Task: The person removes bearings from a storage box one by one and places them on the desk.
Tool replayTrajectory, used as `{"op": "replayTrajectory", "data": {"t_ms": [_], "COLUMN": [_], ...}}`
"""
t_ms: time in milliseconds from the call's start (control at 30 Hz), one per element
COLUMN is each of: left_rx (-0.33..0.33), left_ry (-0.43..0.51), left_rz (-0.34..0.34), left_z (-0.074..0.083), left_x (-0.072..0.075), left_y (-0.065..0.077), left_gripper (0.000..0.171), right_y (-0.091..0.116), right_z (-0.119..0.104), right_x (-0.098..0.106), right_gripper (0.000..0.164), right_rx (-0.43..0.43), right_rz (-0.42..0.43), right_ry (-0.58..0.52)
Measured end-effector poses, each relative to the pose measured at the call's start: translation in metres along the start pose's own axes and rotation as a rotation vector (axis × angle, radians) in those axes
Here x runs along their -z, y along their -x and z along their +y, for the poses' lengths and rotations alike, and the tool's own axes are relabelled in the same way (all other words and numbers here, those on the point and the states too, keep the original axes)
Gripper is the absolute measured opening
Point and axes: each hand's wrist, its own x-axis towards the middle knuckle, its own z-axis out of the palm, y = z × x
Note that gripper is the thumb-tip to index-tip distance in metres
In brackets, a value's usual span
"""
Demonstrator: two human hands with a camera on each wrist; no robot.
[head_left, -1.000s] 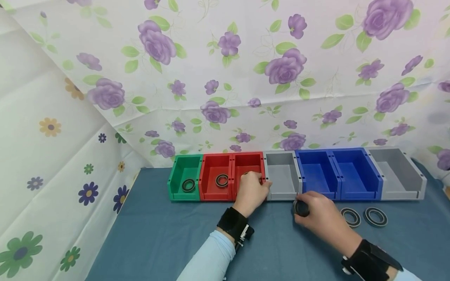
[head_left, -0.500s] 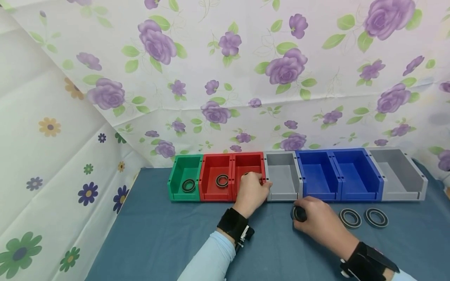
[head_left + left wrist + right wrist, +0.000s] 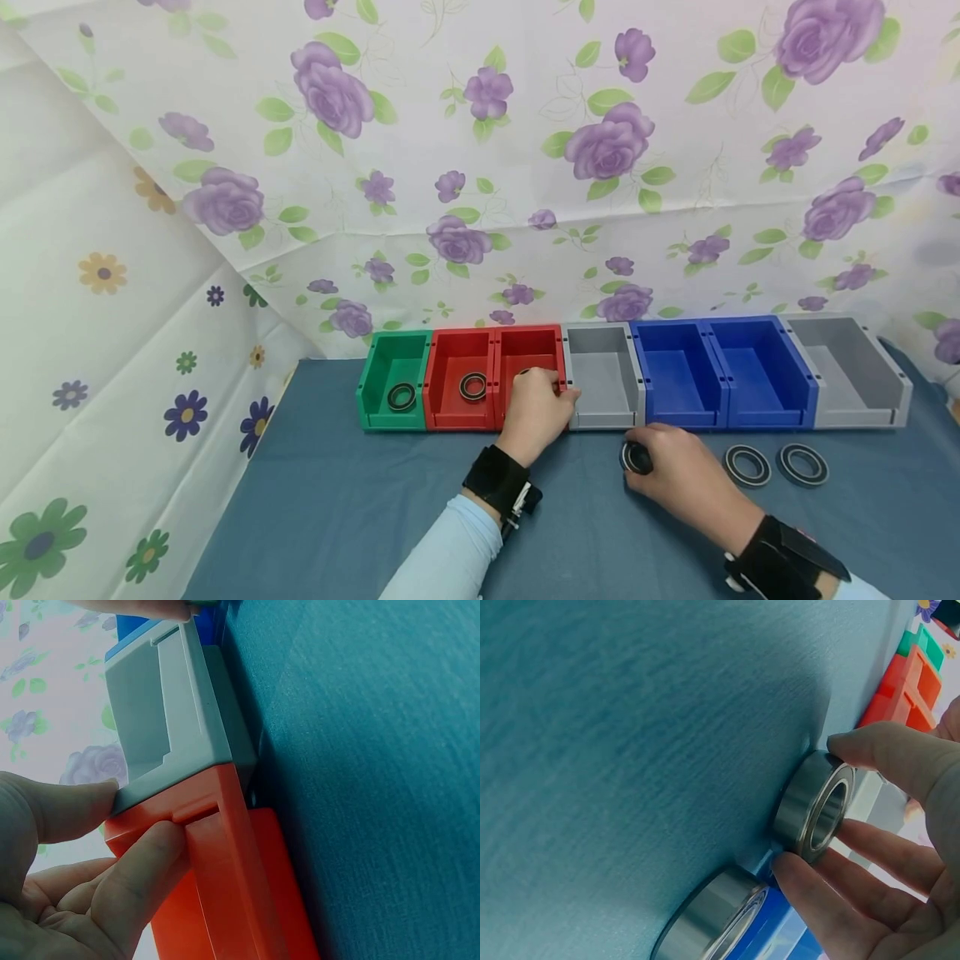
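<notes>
In the head view my left hand [image 3: 536, 408] is at the right-hand red bin [image 3: 528, 350] of the row. Its thumb and a finger pinch the adjoining walls of that bin and the grey bin [image 3: 187, 742], as the left wrist view shows. My right hand [image 3: 686, 467] grips a ball bearing [image 3: 814, 810], a steel ring with a dark face, by its outer rim. That bearing is low over the cloth in front of the grey bin. Two more bearings lie flat to the right of this hand, a nearer one [image 3: 747, 465] and a farther one [image 3: 802, 464].
The row continues left with another red bin [image 3: 456, 354] and a green bin [image 3: 397, 358], each with a bearing inside. To the right are two blue bins [image 3: 757, 367] and a wide grey bin [image 3: 847, 367]. A flowered sheet [image 3: 480, 192] hangs behind the blue cloth [image 3: 360, 508].
My right hand has shifted slightly toward me with the bearing, which has turned so that its ring face shows more. The left hand stays in place.
</notes>
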Motion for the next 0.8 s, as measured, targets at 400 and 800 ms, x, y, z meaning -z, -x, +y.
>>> {"op": "replayTrajectory", "data": {"t_ms": [400,800], "left_rx": [0.001,0.006], "left_ry": [0.000,-0.005], "left_rz": [0.003,-0.004], "left_z": [0.000,0.000], "left_x": [-0.001,0.000], "left_y": [0.000,0.000], "left_gripper": [0.014,0.015], "right_y": [0.000,-0.010], "right_z": [-0.001,-0.008], "right_x": [0.004,0.029], "right_gripper": [0.046,0.040], "right_rx": [-0.004,0.008], "right_rz": [-0.025,0.091], "right_ry": [-0.003,-0.011]}}
